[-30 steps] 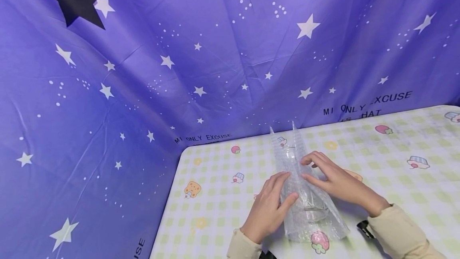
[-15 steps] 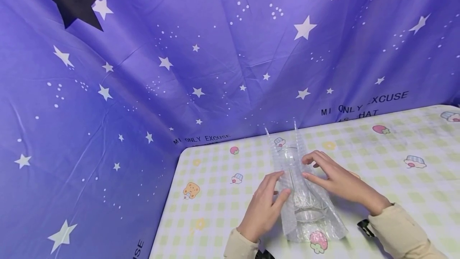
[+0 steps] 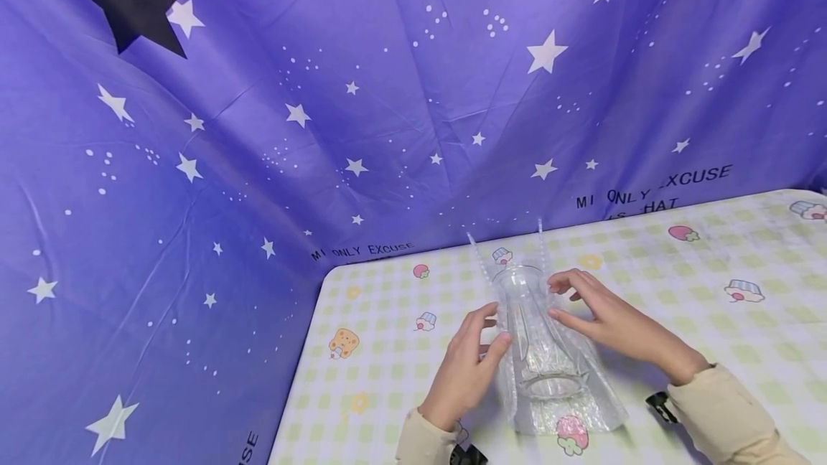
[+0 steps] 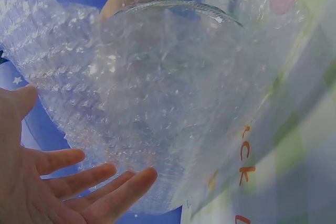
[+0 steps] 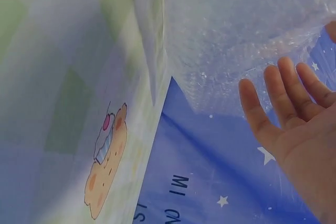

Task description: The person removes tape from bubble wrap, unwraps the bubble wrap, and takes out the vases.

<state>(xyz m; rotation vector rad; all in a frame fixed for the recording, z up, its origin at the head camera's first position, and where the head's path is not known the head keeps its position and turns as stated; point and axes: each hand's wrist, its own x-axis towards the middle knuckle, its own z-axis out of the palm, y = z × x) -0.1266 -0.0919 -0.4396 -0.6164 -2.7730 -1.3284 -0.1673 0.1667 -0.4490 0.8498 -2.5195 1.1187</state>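
A: Largest item on record?
B: Backdrop (image 3: 388,77): violet-blue cloth, white stars, black lettering. It hung behind the table (image 3: 388,372), second in size, whose top bore white and pale-green checks with cartoon food prints.

A: Third?
B: Bubble wrap (image 3: 601,397): clear, colourless, crinkled, rows of small bubbles, bright glints throughout. It was on the table in front of the person. Its two sides rose left and right, the far tips pointed towards the backdrop, and the near end was spread out wider.

A: Fourth?
B: Glass vessel (image 3: 543,336): transparent, colourless, long streaks along the body, a rounded outline at either end, the nearer one thick and shiny. It was between the raised sides of the bubble wrap. Whether it stood or lay, I could not tell.

A: Fifth?
B: Right hand (image 3: 604,318), at the right side of the bubble wrap: fingers loosely extended, thumb well apart, nothing gripped. Left hand (image 3: 460,372), at the left side: fingers spread, slightly bent, likewise gripping nothing. Contact at the fingertips was unclear.

A: Smallest?
B: Strawberry print (image 3: 572,435), pink and green, visible through the near end of the bubble wrap.
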